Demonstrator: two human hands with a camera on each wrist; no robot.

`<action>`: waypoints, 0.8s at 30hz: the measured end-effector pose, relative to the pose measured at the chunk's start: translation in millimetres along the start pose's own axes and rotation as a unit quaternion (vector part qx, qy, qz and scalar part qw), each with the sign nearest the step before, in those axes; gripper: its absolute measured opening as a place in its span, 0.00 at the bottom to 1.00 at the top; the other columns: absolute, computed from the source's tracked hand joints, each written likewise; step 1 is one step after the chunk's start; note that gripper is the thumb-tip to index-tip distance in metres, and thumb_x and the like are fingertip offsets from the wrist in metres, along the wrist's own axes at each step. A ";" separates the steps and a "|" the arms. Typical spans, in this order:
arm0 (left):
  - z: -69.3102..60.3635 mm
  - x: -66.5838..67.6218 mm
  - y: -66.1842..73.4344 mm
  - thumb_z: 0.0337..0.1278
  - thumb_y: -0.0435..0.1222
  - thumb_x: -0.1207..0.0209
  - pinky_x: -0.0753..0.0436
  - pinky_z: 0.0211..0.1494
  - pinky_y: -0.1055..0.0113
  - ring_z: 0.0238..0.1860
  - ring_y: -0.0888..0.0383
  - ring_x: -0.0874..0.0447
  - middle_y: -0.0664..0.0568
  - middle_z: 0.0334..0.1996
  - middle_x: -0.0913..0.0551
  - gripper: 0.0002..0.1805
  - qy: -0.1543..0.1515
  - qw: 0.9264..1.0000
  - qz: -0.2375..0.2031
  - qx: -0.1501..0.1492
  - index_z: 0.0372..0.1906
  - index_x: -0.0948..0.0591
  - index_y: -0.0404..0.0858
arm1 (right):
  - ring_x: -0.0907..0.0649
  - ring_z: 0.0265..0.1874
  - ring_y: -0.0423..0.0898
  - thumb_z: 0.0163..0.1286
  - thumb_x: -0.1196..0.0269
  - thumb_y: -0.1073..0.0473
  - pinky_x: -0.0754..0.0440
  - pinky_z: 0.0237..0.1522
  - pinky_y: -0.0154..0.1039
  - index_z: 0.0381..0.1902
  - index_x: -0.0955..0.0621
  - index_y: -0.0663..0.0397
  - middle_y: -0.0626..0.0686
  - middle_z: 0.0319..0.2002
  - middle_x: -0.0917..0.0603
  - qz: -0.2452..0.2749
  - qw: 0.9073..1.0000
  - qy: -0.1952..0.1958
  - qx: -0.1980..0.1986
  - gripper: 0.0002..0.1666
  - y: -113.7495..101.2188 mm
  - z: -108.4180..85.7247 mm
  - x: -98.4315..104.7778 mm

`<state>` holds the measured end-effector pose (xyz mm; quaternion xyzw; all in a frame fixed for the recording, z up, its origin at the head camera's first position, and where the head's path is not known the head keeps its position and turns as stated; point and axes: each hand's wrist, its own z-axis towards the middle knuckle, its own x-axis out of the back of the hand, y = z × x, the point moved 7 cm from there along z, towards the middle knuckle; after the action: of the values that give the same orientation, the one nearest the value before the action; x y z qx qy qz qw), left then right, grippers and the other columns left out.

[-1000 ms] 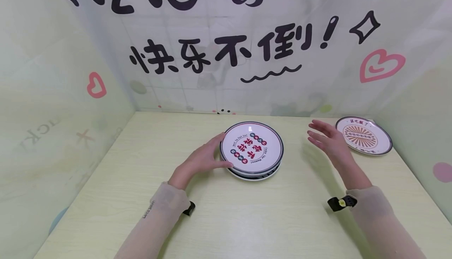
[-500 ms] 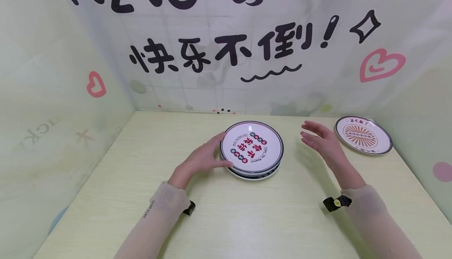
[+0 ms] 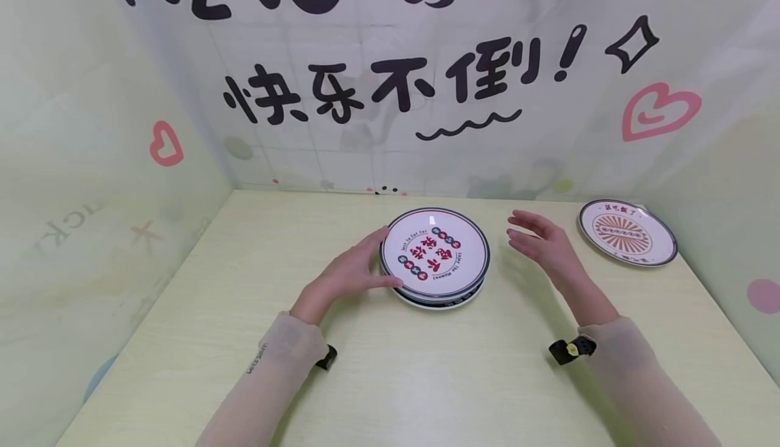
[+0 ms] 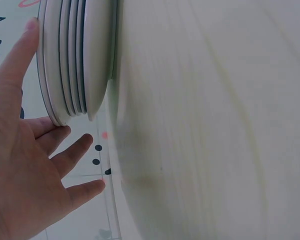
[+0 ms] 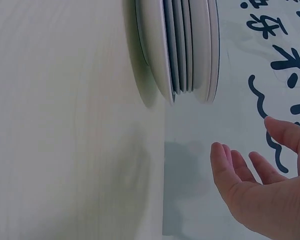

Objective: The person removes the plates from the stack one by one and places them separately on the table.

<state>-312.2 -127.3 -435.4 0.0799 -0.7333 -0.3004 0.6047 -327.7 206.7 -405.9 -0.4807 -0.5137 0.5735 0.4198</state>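
A stack of several round white plates (image 3: 434, 254) with dark blue rims stands on the table; red characters decorate the top one. At the stack's left side, my left hand (image 3: 346, 271) touches the top plate's rim with thumb and forefinger. The left wrist view shows the other fingers of that left hand (image 4: 35, 170) spread out, apart from the stacked plates (image 4: 75, 60). Right of the stack, my right hand (image 3: 548, 247) hovers above the table, holding nothing. Its fingers are loosely bent and a gap separates them from the plates (image 5: 177, 47).
One more plate (image 3: 627, 232), with an orange sunburst pattern, lies at the table's back right corner. A printed backdrop (image 3: 292, 162) rises behind the pale wooden table (image 3: 426, 379), and similar sheets line both sides.
My right hand has moved left, away from the sunburst plate and closer to the stack. The left hand and the stacked plates have stayed in place.
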 end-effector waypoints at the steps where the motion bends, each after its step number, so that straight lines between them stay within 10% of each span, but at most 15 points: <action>1: 0.2 0.0 0.1 0.45 0.64 0.31 0.43 0.82 0.48 0.81 0.50 0.52 0.53 0.81 0.51 0.63 0.000 1.000 0.000 0.000 0.81 0.53 0.49 | 0.15 0.47 0.31 0.71 0.40 0.69 0.15 0.50 0.25 0.62 0.27 0.52 0.40 0.50 0.19 0.000 1.000 -0.001 -0.001 0.23 0.7 0.2 -1.1; 13: 1.4 -0.1 -0.2 0.45 0.64 0.31 0.43 0.82 0.49 0.81 0.50 0.52 0.53 0.82 0.52 0.63 -0.003 1.000 0.002 0.001 0.81 0.53 0.49 | 0.17 0.48 0.27 0.72 0.39 0.65 0.16 0.52 0.24 0.74 0.38 0.65 0.43 0.55 0.23 -0.057 0.998 -0.003 -0.022 0.36 6.6 1.9 -11.7; 24: 1.0 0.1 0.4 0.45 0.63 0.31 0.43 0.82 0.48 0.81 0.50 0.52 0.53 0.82 0.52 0.63 -0.004 1.000 0.000 0.002 0.81 0.53 0.49 | 0.20 0.49 0.25 0.73 0.40 0.61 0.18 0.53 0.23 0.75 0.38 0.63 0.69 0.73 0.37 -0.123 0.992 -0.016 -0.033 0.36 11.4 1.9 -24.6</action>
<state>-313.1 -126.7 -435.2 0.0799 -0.7365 -0.2987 0.6016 -324.9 180.9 -414.3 -0.4182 -0.5942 0.5079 0.4627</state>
